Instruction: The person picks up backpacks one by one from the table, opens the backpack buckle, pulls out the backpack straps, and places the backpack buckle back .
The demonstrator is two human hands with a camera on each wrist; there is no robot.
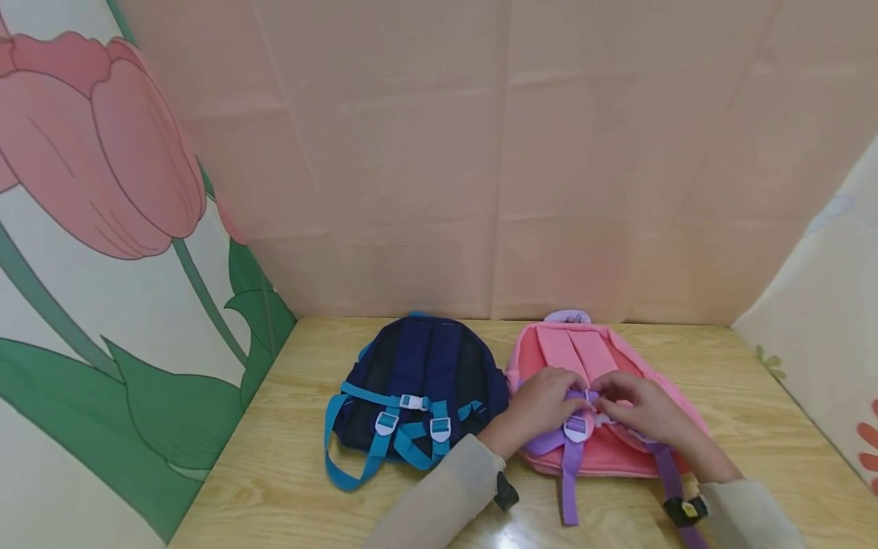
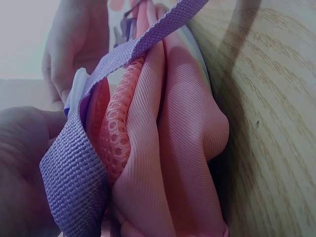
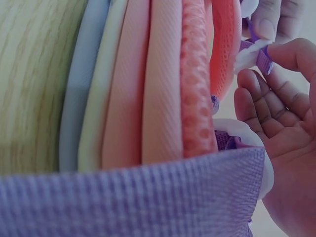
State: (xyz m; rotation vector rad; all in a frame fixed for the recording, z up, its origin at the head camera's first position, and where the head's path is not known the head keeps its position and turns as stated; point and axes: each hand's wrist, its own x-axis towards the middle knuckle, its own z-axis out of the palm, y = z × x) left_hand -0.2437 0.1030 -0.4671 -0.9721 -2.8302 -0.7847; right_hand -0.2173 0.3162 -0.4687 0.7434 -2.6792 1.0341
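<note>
Left hand [image 1: 544, 402] and right hand [image 1: 642, 406] got fingers pinching a purple-strapped white plastic buckle [image 3: 248, 57] between them, nearer the wood-grain bench's [image 1: 764, 415] right edge.

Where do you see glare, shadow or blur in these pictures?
Head view: a glare spot on the wooden table at the bottom edge; left wrist view: upper left corner washed out white, a shadow across the table, left hand dim and soft; right wrist view: purple strap nearest the camera slightly blurred.
</note>
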